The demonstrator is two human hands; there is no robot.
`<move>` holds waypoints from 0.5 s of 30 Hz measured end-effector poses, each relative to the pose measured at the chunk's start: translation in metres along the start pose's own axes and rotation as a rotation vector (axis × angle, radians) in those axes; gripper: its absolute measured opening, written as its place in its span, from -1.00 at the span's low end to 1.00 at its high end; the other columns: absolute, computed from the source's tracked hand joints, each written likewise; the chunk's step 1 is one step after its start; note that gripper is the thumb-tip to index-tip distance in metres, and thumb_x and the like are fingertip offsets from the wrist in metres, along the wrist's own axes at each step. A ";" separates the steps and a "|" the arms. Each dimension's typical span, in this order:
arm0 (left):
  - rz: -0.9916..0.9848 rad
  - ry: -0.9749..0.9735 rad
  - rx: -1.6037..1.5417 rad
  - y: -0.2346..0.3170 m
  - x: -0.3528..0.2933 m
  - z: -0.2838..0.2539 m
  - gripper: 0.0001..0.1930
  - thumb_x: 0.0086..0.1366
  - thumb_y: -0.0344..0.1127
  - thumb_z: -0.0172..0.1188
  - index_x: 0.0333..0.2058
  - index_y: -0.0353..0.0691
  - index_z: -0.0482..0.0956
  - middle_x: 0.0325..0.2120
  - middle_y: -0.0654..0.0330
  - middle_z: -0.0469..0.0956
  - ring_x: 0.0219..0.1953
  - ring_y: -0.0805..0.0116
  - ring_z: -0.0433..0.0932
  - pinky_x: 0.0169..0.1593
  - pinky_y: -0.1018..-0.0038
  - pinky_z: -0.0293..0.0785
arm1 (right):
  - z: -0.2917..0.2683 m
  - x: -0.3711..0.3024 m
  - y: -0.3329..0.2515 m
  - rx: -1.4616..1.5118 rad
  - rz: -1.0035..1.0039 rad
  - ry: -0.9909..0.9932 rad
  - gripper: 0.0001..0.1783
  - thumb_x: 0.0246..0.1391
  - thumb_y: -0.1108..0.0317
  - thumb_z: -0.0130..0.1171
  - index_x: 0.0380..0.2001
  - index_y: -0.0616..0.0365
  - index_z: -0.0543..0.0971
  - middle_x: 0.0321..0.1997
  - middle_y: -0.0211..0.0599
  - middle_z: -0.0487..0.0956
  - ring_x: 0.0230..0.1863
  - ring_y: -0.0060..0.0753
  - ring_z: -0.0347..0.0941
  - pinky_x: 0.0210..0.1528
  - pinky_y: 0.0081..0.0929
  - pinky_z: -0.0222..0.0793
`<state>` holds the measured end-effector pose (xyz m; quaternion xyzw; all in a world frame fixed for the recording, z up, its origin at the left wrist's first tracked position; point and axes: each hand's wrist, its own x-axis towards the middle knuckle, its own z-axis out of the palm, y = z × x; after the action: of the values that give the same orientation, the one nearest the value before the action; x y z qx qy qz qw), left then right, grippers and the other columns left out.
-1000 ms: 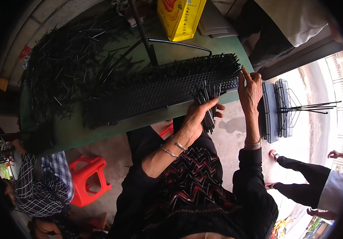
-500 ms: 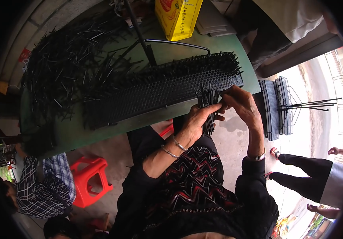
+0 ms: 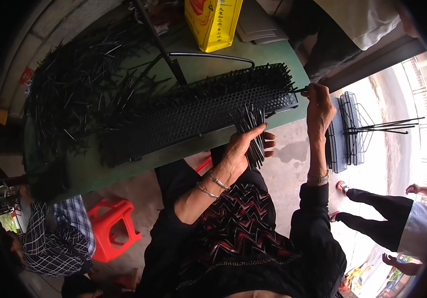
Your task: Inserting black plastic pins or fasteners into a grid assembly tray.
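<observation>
A left hand (image 3: 238, 146), wearing bracelets at the wrist, clasps a bundle of thin dark strips (image 3: 256, 149) upright between thumb and fingers, while the right hand (image 3: 319, 111), to its right and farther forward, pinches a single strip (image 3: 300, 90) beside the end of a black perforated panel (image 3: 213, 109); whether the strip touches the panel cannot be told. The step in hand appears to be handling strips one by one, and the next move seems to call for a fine grip and careful aim at small, close-set holes. Forward of the left hand, standing strips (image 3: 253, 77) crowd the panel's far rows, and a black metal frame (image 3: 213, 55) rises just behind, narrowing the approach. A loose heap (image 3: 74, 99) spreads leftward across the green tabletop (image 3: 94, 171). Beyond the frame stands a yellow bag (image 3: 214, 25); well right of the right hand are mesh racks (image 3: 340, 134).
</observation>
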<state>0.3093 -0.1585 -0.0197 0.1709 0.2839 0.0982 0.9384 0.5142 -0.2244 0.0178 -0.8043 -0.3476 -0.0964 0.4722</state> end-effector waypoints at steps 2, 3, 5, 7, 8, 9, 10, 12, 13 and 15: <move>0.006 0.005 0.055 0.002 -0.001 0.000 -0.76 0.28 -0.17 0.19 -0.15 -0.15 0.55 -0.35 0.12 0.61 -0.33 0.31 0.59 -0.27 0.32 0.59 | -0.001 0.003 -0.002 0.000 0.012 -0.012 -0.85 0.22 0.36 0.07 -0.26 0.20 0.56 -0.42 -0.32 0.67 -0.32 -0.53 0.64 -0.27 -0.64 0.45; 0.006 0.007 0.056 0.003 -0.003 0.001 -0.76 0.28 -0.17 0.19 -0.15 -0.15 0.55 -0.35 0.12 0.61 -0.33 0.31 0.59 -0.27 0.32 0.59 | -0.001 0.003 -0.005 -0.016 0.012 -0.032 -0.84 0.22 0.36 0.07 -0.25 0.20 0.56 -0.43 -0.31 0.67 -0.32 -0.53 0.64 -0.28 -0.64 0.45; 0.040 0.070 0.121 0.005 -0.007 0.005 -0.71 0.23 -0.14 0.22 -0.23 -0.25 0.57 -0.39 0.12 0.63 -0.42 0.38 0.58 -0.40 0.45 0.54 | 0.000 0.004 -0.005 -0.033 0.011 -0.048 -0.84 0.21 0.36 0.08 -0.24 0.20 0.56 -0.44 -0.30 0.67 -0.31 -0.53 0.64 -0.29 -0.65 0.44; 0.036 0.071 0.131 0.004 -0.007 0.007 -0.71 0.23 -0.13 0.22 -0.24 -0.26 0.57 -0.39 0.12 0.63 -0.42 0.39 0.57 -0.41 0.47 0.52 | 0.003 0.002 -0.001 0.014 -0.007 -0.033 -0.83 0.21 0.35 0.08 -0.23 0.20 0.56 -0.46 -0.29 0.66 -0.34 -0.53 0.63 -0.32 -0.65 0.43; 0.035 0.076 0.138 0.004 -0.007 0.007 -0.71 0.24 -0.13 0.22 -0.25 -0.26 0.57 -0.39 0.13 0.63 -0.43 0.40 0.57 -0.43 0.49 0.50 | 0.004 0.002 0.001 0.015 -0.008 -0.033 -0.83 0.21 0.35 0.08 -0.23 0.20 0.56 -0.46 -0.29 0.66 -0.34 -0.53 0.63 -0.32 -0.65 0.43; 0.037 0.076 0.138 0.004 -0.007 0.007 -0.71 0.24 -0.13 0.22 -0.25 -0.26 0.57 -0.39 0.13 0.63 -0.43 0.40 0.57 -0.43 0.49 0.50 | 0.005 0.002 0.002 0.021 -0.005 -0.049 -0.83 0.20 0.35 0.08 -0.23 0.20 0.57 -0.48 -0.29 0.66 -0.36 -0.54 0.63 -0.34 -0.65 0.42; 0.027 0.061 0.143 0.004 -0.007 0.006 -0.75 0.25 -0.16 0.20 -0.23 -0.21 0.57 -0.40 0.15 0.63 -0.43 0.41 0.57 -0.41 0.47 0.50 | 0.005 0.002 0.002 0.027 -0.002 -0.065 -0.82 0.20 0.35 0.09 -0.23 0.20 0.58 -0.49 -0.29 0.65 -0.39 -0.55 0.62 -0.35 -0.65 0.41; 0.021 0.049 0.146 0.004 -0.008 0.004 -0.79 0.26 -0.18 0.19 -0.22 -0.15 0.57 -0.41 0.18 0.63 -0.43 0.43 0.58 -0.40 0.46 0.51 | 0.002 0.004 0.000 0.004 0.017 -0.091 -0.82 0.20 0.34 0.09 -0.23 0.20 0.58 -0.49 -0.29 0.65 -0.41 -0.55 0.62 -0.36 -0.65 0.40; 0.020 0.047 0.142 0.004 -0.009 0.003 -0.79 0.26 -0.18 0.19 -0.22 -0.16 0.57 -0.41 0.18 0.63 -0.43 0.43 0.58 -0.40 0.46 0.50 | 0.001 0.005 -0.002 -0.019 0.037 -0.116 -0.82 0.19 0.34 0.10 -0.23 0.19 0.59 -0.49 -0.29 0.65 -0.43 -0.55 0.61 -0.38 -0.65 0.39; 0.021 0.043 0.139 0.004 -0.010 0.003 -0.79 0.26 -0.18 0.19 -0.22 -0.16 0.57 -0.41 0.18 0.63 -0.44 0.43 0.58 -0.40 0.47 0.50 | 0.001 0.006 -0.006 -0.018 0.043 -0.120 -0.82 0.18 0.33 0.11 -0.24 0.18 0.60 -0.48 -0.29 0.65 -0.43 -0.56 0.60 -0.37 -0.63 0.39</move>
<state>0.3026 -0.1579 -0.0111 0.2363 0.3085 0.0918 0.9168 0.5142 -0.2188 0.0244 -0.8202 -0.3570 -0.0411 0.4452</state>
